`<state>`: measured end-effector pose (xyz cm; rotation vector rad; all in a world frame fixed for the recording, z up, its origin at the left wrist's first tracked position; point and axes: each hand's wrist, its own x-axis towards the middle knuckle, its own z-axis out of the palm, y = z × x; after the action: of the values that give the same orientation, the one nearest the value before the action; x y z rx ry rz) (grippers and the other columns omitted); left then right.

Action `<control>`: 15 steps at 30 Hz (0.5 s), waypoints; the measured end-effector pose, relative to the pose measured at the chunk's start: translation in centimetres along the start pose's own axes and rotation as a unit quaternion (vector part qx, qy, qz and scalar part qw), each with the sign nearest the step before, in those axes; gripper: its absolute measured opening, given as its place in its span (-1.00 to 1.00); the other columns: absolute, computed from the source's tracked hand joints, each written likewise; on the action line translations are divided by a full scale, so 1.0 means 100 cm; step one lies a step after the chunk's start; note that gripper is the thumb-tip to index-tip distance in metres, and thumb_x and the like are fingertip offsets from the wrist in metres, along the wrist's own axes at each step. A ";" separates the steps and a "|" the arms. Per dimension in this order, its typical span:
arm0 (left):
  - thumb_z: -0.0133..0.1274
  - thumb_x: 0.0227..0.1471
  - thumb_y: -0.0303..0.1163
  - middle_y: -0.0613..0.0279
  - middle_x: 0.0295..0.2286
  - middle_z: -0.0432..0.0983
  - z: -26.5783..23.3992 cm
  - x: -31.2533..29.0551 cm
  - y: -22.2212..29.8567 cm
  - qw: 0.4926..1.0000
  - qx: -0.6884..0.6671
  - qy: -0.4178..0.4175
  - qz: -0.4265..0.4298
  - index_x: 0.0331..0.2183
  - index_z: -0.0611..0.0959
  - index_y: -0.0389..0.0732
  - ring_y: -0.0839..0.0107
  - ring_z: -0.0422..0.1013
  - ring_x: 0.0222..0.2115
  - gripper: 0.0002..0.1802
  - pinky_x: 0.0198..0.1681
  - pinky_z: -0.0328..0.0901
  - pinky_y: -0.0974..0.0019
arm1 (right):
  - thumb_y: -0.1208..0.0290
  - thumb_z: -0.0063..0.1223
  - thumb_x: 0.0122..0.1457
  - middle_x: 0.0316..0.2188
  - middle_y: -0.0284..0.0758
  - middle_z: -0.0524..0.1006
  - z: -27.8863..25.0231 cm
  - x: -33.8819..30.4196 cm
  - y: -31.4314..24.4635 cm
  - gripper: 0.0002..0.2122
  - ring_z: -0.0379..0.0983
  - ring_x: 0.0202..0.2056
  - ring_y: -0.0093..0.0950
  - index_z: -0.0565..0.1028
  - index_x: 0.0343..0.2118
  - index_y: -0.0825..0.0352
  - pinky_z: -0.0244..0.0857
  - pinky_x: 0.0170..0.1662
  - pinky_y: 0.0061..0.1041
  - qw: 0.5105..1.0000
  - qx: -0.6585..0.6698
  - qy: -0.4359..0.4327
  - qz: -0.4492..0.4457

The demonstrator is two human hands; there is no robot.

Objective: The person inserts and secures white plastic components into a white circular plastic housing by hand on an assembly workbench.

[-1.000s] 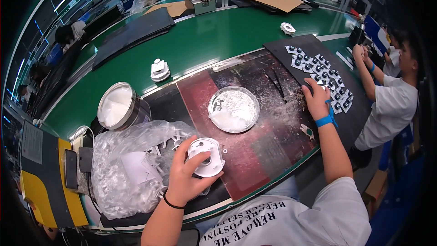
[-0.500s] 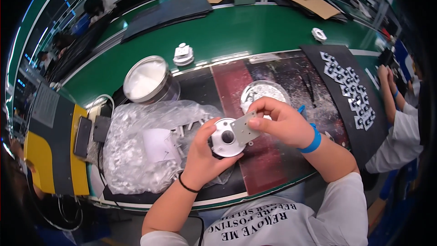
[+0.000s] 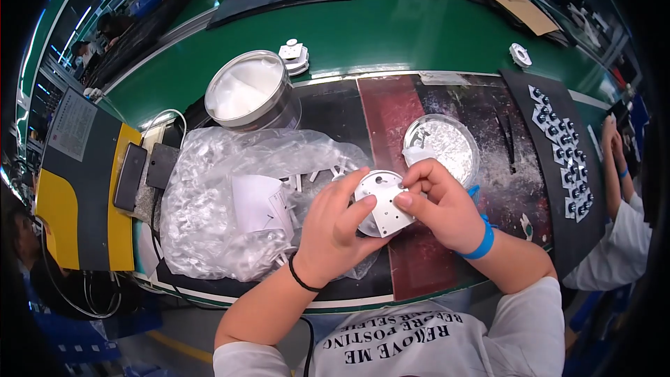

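Observation:
My left hand (image 3: 331,227) is wrapped round a white round plastic housing (image 3: 375,179), its thumb resting on top. Over the housing's face lies a flat pale plate with small holes (image 3: 394,218). My right hand (image 3: 443,209) pinches the plate's right edge between thumb and fingers. The plate hides much of the housing, and whether it is fastened to it cannot be seen. Beyond the right hand, a round clear dish (image 3: 472,157) holds small shiny parts. Left of my left hand, a clear plastic bag (image 3: 199,202) of white parts bears a white paper sheet (image 3: 259,204).
A round tub (image 3: 291,108) with a white liner stands behind the bag. Tweezers (image 3: 508,141) lie right of the dish, before a black board with several small parts (image 3: 551,195). A yellow-grey machine (image 3: 63,230) is at left. Another person's hands (image 3: 614,143) are at far right.
My right hand has brought the plate from a tilt beside the housing to flat over its face. The left thumb has moved onto the top. The view has shifted slightly.

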<state>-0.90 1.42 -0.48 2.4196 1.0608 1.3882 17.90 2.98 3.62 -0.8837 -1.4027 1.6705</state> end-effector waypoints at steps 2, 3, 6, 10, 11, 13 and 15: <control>0.43 -0.52 -0.37 -0.18 -0.08 0.29 0.000 0.002 0.002 0.999 0.032 0.013 0.026 -0.01 0.11 0.02 -0.06 0.39 -0.19 0.05 -0.20 0.34 0.06 | 0.44 0.04 0.13 -0.42 -0.42 0.41 0.005 -0.003 0.000 -0.78 0.31 -0.34 -0.70 0.29 -0.23 0.36 0.22 -0.26 -0.68 0.999 0.038 0.038 -0.005; 0.43 -0.52 -0.37 -0.18 -0.08 0.29 0.000 0.002 0.002 0.999 0.032 0.012 0.025 -0.01 0.11 0.02 -0.06 0.39 -0.19 0.05 -0.20 0.34 0.06 | 0.44 0.04 0.13 -0.42 -0.42 0.41 0.006 -0.004 0.003 -0.78 0.31 -0.34 -0.70 0.29 -0.23 0.36 0.22 -0.26 -0.68 0.999 0.039 0.038 -0.004; 0.43 -0.51 -0.36 -0.19 -0.08 0.29 0.002 0.000 0.003 0.999 0.037 0.018 0.024 -0.01 0.10 0.02 -0.05 0.40 -0.20 0.05 -0.19 0.34 0.05 | 0.44 0.02 0.14 -0.38 -0.40 0.40 0.007 -0.005 0.011 -0.81 0.32 -0.31 -0.68 0.28 -0.26 0.35 0.23 -0.22 -0.65 0.997 0.032 0.050 -0.044; 0.43 -0.50 -0.35 -0.20 -0.09 0.30 0.004 -0.001 0.004 0.999 0.027 0.031 0.016 -0.03 0.10 0.01 -0.06 0.40 -0.21 0.03 -0.16 0.33 0.01 | 0.44 0.02 0.14 -0.37 -0.40 0.39 0.008 -0.006 0.014 -0.82 0.31 -0.31 -0.68 0.29 -0.27 0.34 0.23 -0.22 -0.65 0.996 0.010 0.057 -0.075; 0.43 -0.50 -0.35 -0.21 -0.09 0.30 0.005 -0.001 0.004 0.999 0.025 0.034 0.012 -0.04 0.10 0.01 -0.07 0.41 -0.21 0.02 -0.14 0.33 0.00 | 0.44 0.03 0.14 -0.38 -0.41 0.39 0.008 -0.006 0.015 -0.82 0.31 -0.31 -0.68 0.29 -0.28 0.33 0.23 -0.22 -0.66 0.994 0.002 0.063 -0.090; 0.43 -0.50 -0.34 -0.21 -0.10 0.30 0.005 0.000 0.004 0.999 0.023 0.035 0.013 -0.05 0.10 0.00 -0.07 0.41 -0.21 0.02 -0.14 0.33 -0.01 | 0.45 0.03 0.13 -0.37 -0.40 0.38 0.009 -0.006 0.015 -0.83 0.30 -0.32 -0.68 0.30 -0.29 0.34 0.23 -0.23 -0.66 0.992 -0.027 0.071 -0.102; 0.43 -0.51 -0.34 -0.21 -0.10 0.30 0.005 0.001 0.005 0.999 0.021 0.036 0.014 -0.06 0.10 -0.01 -0.08 0.41 -0.21 0.01 -0.14 0.33 -0.02 | 0.45 0.04 0.13 -0.37 -0.40 0.36 0.008 -0.006 0.015 -0.83 0.30 -0.33 -0.67 0.30 -0.31 0.34 0.23 -0.24 -0.66 0.989 -0.056 0.079 -0.116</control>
<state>-0.26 1.16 -0.46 2.4391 1.0876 1.4879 17.24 1.95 2.24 -0.8597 -1.4416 1.3311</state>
